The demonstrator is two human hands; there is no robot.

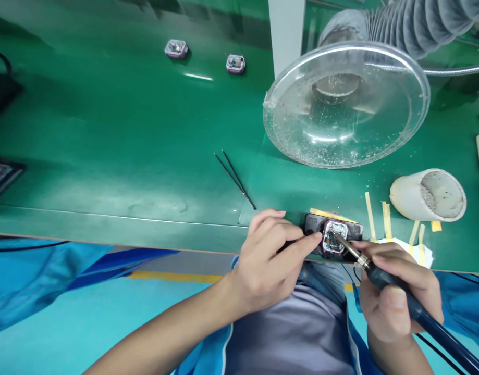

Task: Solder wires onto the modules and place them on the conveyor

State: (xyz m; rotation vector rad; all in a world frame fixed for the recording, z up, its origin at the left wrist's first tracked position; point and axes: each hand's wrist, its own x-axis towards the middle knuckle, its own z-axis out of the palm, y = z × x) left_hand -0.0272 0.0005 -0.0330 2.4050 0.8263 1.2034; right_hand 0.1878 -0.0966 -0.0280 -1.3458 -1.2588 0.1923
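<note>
The uncased device [335,238] is cradled in a black holder [314,224] at the near edge of the bench [125,172], its nine-o'clock rim apparently steadied by the forefinger of the loosely curled left hand [268,258], whose hidden grasp cannot be told, while a soldering iron [419,312] is gripped firmly at four o'clock by the right hand [395,302]. Small parts or the nearby fingertip could be burned should the iron slip; at two o'clock, grey granules [427,198] are contained in a white cup [407,197].
</note>
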